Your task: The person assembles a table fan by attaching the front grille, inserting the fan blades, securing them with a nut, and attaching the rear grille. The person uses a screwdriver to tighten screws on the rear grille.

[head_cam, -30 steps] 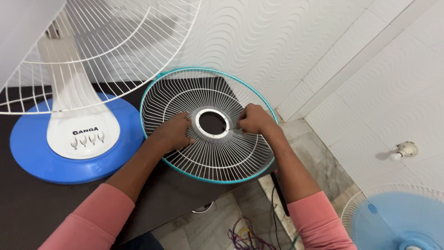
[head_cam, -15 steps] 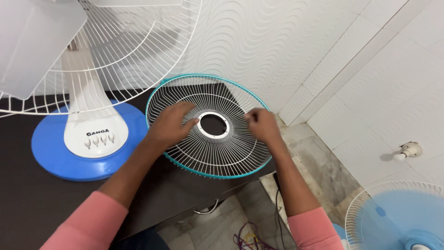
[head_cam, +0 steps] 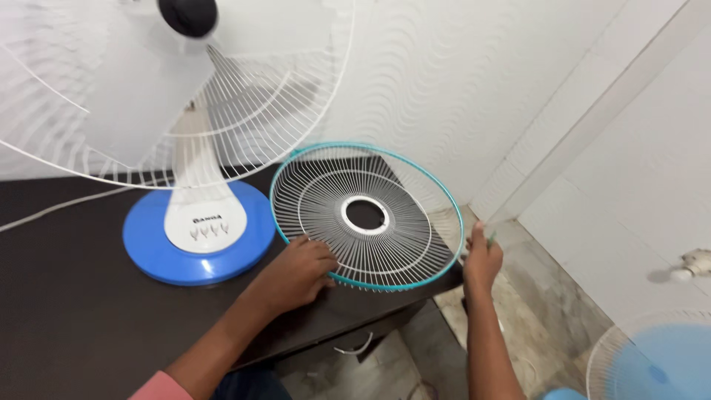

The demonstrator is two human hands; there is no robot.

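Note:
A round white wire fan guard (head_cam: 366,215) with a teal rim and an open centre ring lies tilted at the corner of the dark table (head_cam: 67,311). My left hand (head_cam: 300,270) grips its near-left rim. At the right rim, past the table's edge, my right hand (head_cam: 481,255) holds the teal ring. A table fan stands just left of the guard, with a blue round base (head_cam: 196,237), a white pedestal carrying several buttons, and a large white grille (head_cam: 170,81) with a black hub above.
White textured wall tiles rise behind and to the right. Stone floor (head_cam: 533,311) lies below the table corner. A second fan with a pale blue blade (head_cam: 652,363) is at the lower right. A white wall fitting (head_cam: 692,263) sticks out at right.
Both hands have left the guard's centre ring and slid out to its rim, left hand to the near-left edge, right hand to the right edge. The view has shifted up and back.

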